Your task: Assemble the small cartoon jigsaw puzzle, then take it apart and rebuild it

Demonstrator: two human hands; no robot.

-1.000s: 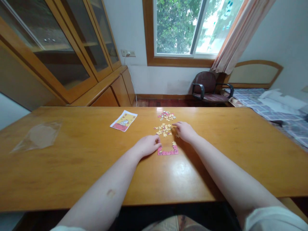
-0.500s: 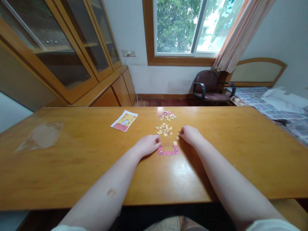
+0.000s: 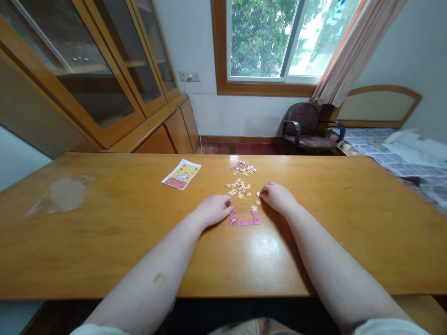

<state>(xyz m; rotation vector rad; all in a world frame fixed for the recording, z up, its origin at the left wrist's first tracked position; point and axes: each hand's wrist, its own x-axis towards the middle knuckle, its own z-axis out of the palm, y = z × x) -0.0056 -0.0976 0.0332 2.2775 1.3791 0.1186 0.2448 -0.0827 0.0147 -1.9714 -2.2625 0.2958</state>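
Observation:
A partly joined jigsaw puzzle border (image 3: 244,222), mostly pink, lies on the table in a U shape, with a yellow piece at the top of its right side. At the upper end of its left side is my left hand (image 3: 215,208), fingers curled and closed; whatever they may hold is hidden. My right hand (image 3: 276,195) is to the upper right, its fingertips pinched at the edge of a small yellow puzzle piece (image 3: 258,194). Just below that lies another loose yellow piece (image 3: 258,202). Beyond the border is a spread of mainly yellow pieces (image 3: 239,187).
Farther back sits a heap of mixed pink and yellow pieces (image 3: 244,167). A picture card (image 3: 182,175) lies left of the pieces, and a clear plastic bag (image 3: 64,194) at the far left of the wooden table (image 3: 132,242). Behind the table stands an armchair (image 3: 303,123).
My right hand has shifted slightly, and the yellow pieces beside its fingertips now show farther apart. My left hand stays by the border. The whole view has moved a little.

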